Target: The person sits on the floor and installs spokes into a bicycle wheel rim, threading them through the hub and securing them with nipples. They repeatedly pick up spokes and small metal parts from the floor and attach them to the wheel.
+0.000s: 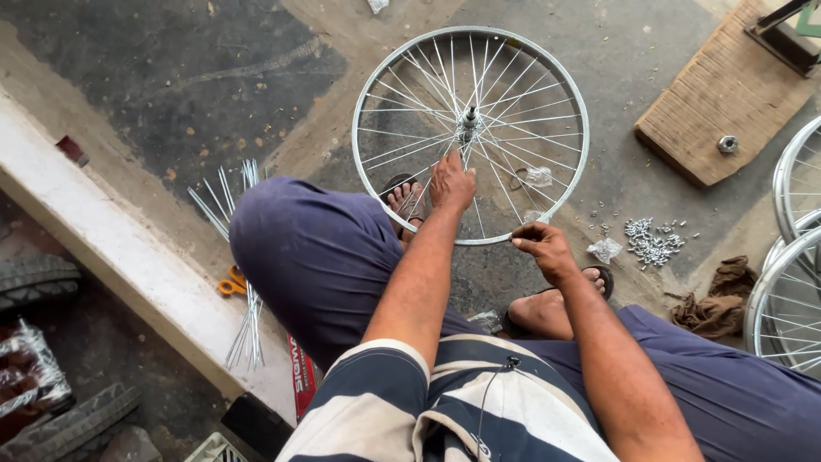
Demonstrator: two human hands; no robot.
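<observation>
Bicycle wheel (pixel 471 134): 1, spoked, flat on the concrete floor (pixel 256 77) before the seated person's feet. Left hand (pixel 451 183): grip on spokes near the hub. Right hand (pixel 544 248): grip pinched at the near rim. Loose spokes (pixel 244 257): bundle, left. Small metal nipples (pixel 652 242): heap, right.

Three wheels (pixel 470 135), one wooden board (pixel 723 98)

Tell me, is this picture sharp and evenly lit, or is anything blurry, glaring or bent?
Head view: soft daylight, no harsh glare, with only faint shadows under the bicycle wheel; the left hand and right hand look sharp; the ledge bows slightly from the wide lens; the lower left corner is dim.
</observation>
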